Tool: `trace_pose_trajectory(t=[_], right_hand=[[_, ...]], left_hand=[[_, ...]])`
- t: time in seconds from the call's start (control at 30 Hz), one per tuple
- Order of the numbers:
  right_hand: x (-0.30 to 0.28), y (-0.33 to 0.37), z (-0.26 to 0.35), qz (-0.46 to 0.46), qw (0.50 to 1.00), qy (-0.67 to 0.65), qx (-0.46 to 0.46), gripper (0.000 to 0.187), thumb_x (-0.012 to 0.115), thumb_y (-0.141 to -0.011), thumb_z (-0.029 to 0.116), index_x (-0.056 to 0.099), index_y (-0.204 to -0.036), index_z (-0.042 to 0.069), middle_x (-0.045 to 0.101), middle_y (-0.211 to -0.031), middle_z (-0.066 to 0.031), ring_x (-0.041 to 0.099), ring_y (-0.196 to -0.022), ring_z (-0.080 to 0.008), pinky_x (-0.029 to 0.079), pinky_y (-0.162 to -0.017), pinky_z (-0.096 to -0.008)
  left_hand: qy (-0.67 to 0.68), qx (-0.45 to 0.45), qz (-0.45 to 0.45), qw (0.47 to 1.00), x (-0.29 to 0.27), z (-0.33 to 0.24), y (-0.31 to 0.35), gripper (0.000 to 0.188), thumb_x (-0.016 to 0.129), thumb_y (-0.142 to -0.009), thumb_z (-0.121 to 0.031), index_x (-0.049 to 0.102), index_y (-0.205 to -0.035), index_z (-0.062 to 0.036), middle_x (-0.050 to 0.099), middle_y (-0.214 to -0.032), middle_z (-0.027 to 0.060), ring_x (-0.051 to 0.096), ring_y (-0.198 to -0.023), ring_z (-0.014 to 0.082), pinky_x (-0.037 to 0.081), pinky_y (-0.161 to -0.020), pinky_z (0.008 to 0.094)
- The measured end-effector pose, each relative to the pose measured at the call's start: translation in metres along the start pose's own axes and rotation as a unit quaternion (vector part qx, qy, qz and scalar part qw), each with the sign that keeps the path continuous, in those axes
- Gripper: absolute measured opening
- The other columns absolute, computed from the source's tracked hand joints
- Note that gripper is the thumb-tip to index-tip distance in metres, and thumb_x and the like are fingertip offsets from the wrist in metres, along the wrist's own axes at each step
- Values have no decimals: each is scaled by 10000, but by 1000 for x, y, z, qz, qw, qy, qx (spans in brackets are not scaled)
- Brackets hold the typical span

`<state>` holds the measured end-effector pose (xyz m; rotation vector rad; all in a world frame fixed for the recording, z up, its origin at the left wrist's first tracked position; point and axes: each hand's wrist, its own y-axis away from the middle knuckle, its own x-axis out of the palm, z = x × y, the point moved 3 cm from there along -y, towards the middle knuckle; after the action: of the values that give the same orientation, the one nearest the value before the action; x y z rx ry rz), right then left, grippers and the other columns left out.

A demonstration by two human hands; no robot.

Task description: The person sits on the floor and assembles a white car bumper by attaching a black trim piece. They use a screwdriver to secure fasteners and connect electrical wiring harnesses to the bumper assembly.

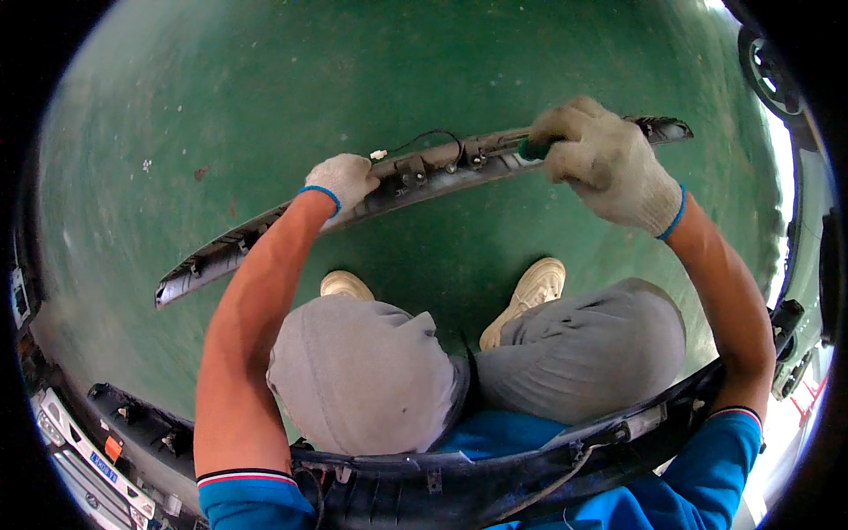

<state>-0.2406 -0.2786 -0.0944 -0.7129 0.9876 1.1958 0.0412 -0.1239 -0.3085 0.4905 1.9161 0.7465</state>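
Observation:
A long, slightly curved car trim strip [442, 184] slants across in front of my knees, its inner side with clips and mounts facing up. My left hand [346, 183], in a pale knitted glove with a blue cuff, is closed around the strip left of its middle. Just right of it, a thin black cable [433, 132] with a white connector [379, 155] loops off the strip. My right hand [609, 163], gloved alike, is closed on a green-handled screwdriver [532, 149] over the strip's right part. The screwdriver's thin shaft points left along the strip; its tip is hard to make out.
Across my lap lies a larger black car panel [495, 481] with a cable on it. My shoes [537, 287] stand on the green floor [380, 71]. Car parts, including a silver grille piece [79, 433], lie at lower left. A vehicle wheel [767, 72] is at far right.

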Motion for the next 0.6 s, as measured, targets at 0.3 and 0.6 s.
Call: trace_pose_trajectory(t=[0.3,0.6], right_hand=[[1,-1,-18,2,971,-4,241,237,634,-960,264,689,-1117,95,657,-1173,-152,683,-985,-370,571,-851,-461],[2,-11,-8,42,951,35,303,315,723,-829,47,628,-1129,63,648,-1180,-125,657,-1020,-377,556,-866,-470]], left_hand=[[12,1,-1,1000,-1,-2,3,421,589,-974,-387,731,-1038,4,720,-1039,265,687,-1004,467,533,-886,547],[19,-7,-6,1000,-1,-2,3,422,600,-955,-390,731,-1049,-1,722,-1040,267,692,-1005,464,535,-886,543]])
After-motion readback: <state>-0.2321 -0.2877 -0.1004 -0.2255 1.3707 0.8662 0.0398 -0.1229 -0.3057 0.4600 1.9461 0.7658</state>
